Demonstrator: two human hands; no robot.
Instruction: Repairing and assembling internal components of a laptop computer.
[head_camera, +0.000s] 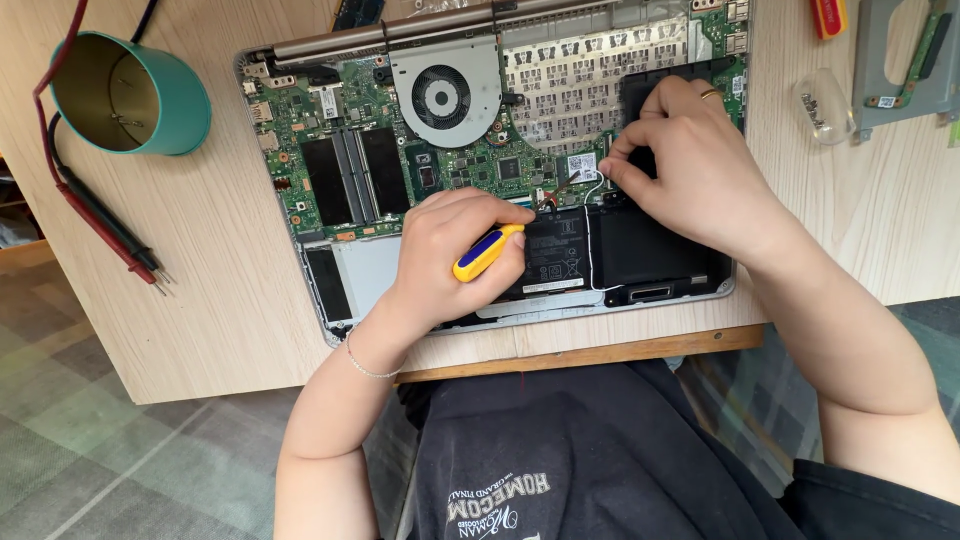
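I look down on an opened laptop (350, 170) lying bottom-up on the pale wooden worktop (200, 300), its circuit board, round fan (441, 97) and black battery (600, 245) all exposed. My left hand (455, 250) has its fingers wrapped tight around a screwdriver (485, 252) with a yellow and blue handle, held just over the battery's left end near the middle of the board; the tip is hidden under the hand. My right hand (700, 165) rests on the right part of the laptop, its fingers pinched together at a thin white wire (590, 235) beside a small white-labelled module (582, 165). A teal cup (135, 95) stands at the far left of the worktop, with red and black probe leads (105, 220) lying beside it.
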